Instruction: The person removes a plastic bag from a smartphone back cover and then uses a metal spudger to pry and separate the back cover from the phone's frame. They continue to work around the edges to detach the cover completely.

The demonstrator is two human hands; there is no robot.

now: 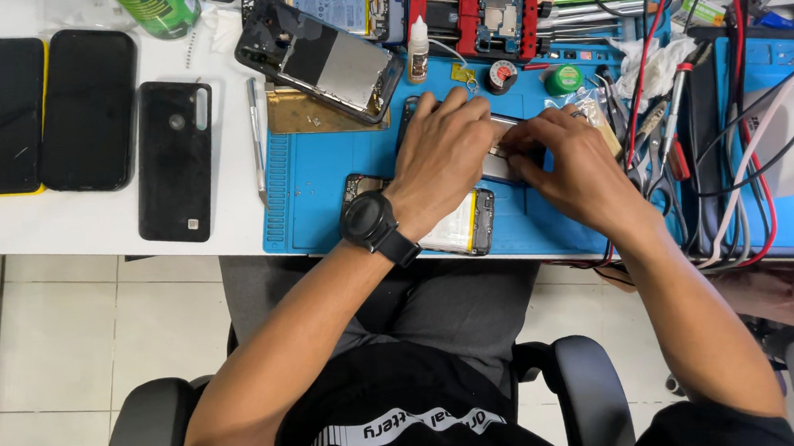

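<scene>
My left hand (443, 154), with a black watch on its wrist, lies over a dark phone (503, 136) on the blue work mat (320, 191) and holds it down. My right hand (565, 160) meets it from the right, fingertips pinched on the phone's metal part. What the fingers grip is mostly hidden. Under my left wrist an opened phone with a pale battery (458, 233) rests on the mat.
Three black phones (174, 159) lie on the white table at left. An opened phone frame (325, 60), a small glue bottle (418, 49), a red clamp jig (494, 11), tweezers (257, 140), a green bottle (158, 9), cables and tools (688, 119) crowd the back and right.
</scene>
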